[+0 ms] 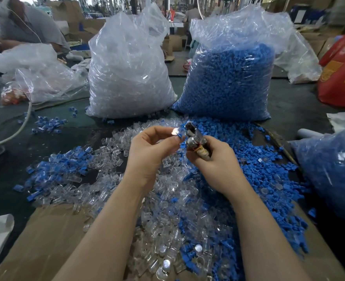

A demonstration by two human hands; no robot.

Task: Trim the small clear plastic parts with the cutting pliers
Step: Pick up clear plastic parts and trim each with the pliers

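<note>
Two hands meet above a heap of loose parts; the left hand (pixel 151 148) pinches a small clear plastic part (pixel 176 132) with a blue piece on it, glare hiding its shape; the right hand (pixel 212 159) grips the cutting pliers (pixel 194 136), handles buried in the fist, jaws beside the part; behind, one bag (pixel 127 74) holds clear parts, another bag (pixel 228 82) blue ones.

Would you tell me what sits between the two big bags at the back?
In the head view, nothing: the clear-parts bag and blue-parts bag nearly touch at their bases.
</note>
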